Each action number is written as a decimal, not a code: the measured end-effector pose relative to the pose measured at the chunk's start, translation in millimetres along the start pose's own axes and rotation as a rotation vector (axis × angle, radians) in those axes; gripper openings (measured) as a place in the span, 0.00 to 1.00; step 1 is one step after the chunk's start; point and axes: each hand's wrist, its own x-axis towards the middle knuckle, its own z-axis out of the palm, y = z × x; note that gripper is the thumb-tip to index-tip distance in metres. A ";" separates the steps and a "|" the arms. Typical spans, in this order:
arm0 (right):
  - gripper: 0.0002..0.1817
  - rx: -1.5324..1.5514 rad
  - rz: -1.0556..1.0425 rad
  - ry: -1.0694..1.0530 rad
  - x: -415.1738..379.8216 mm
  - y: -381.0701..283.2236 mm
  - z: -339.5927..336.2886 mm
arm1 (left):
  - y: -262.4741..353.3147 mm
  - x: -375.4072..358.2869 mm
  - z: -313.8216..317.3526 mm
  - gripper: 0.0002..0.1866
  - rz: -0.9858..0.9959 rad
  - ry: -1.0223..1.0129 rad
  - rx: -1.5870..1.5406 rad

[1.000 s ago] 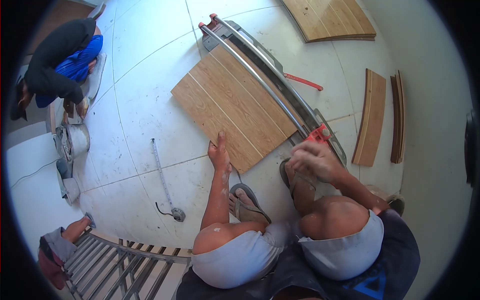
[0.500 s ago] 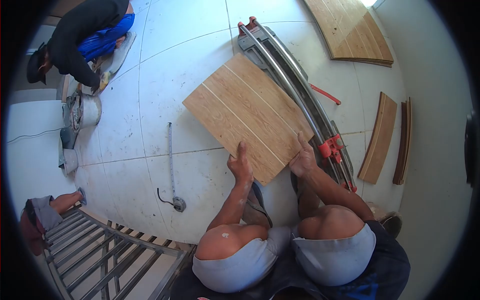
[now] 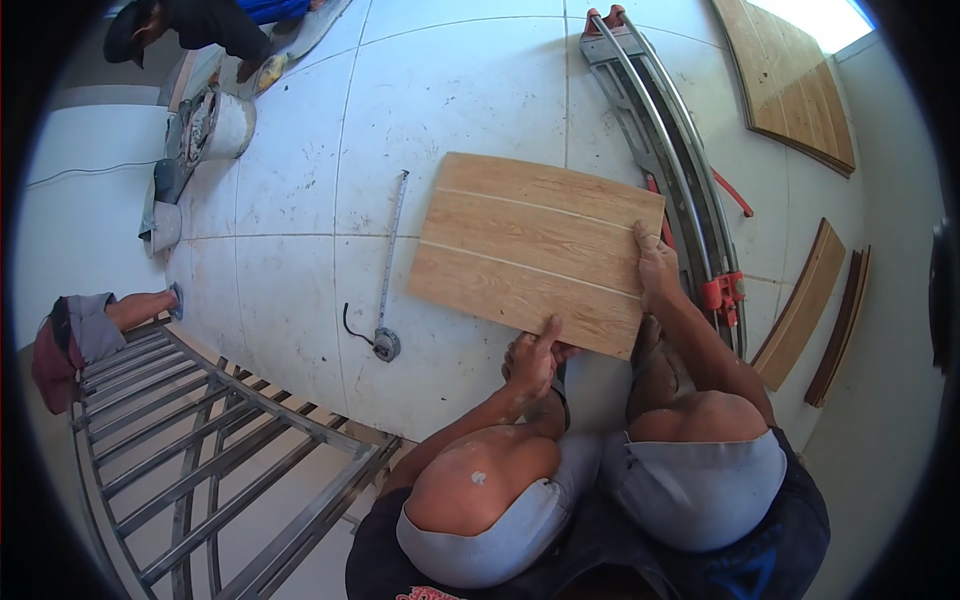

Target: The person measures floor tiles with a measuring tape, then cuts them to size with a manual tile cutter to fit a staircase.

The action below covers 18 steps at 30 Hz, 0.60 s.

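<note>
A wood-look tile with pale lines across it is held in front of my knees, over the white floor. My left hand grips its near edge, thumb on top and fingers underneath. At the right edge my right hand is closed on it, thumb along the upper face. Just right of the tile stands a manual tile cutter with two steel rails and a red carriage. To the left, a tape measure lies on the floor with its blade pulled out.
Stacked wood-look tiles lie at the upper right, with narrow cut strips below. A metal ladder occupies the lower left. A crouching co-worker is beside a bucket; another person's leg shows at left.
The tile has swung round, its far left corner coming nearer, and now lies more crosswise, apart from the cutter. My view has shifted, moving the surroundings within the frame.
</note>
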 end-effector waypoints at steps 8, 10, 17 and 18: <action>0.26 -0.481 0.003 -0.188 17.5 -25.4 -19.3 | -13.8 -24.8 -0.5 0.24 -0.633 -0.669 -0.389; 0.26 -0.605 0.045 -0.202 26.8 -29.6 -20.6 | -20.2 -19.4 3.3 0.23 -0.723 -0.876 -0.464; 0.26 -0.705 -0.012 -0.163 21.1 -24.8 -20.1 | -36.1 -8.6 2.4 0.24 -0.748 -0.813 -0.434; 0.25 -0.585 -0.077 -0.130 21.2 -19.1 -23.3 | -38.4 -6.7 2.0 0.25 -0.742 -0.817 -0.434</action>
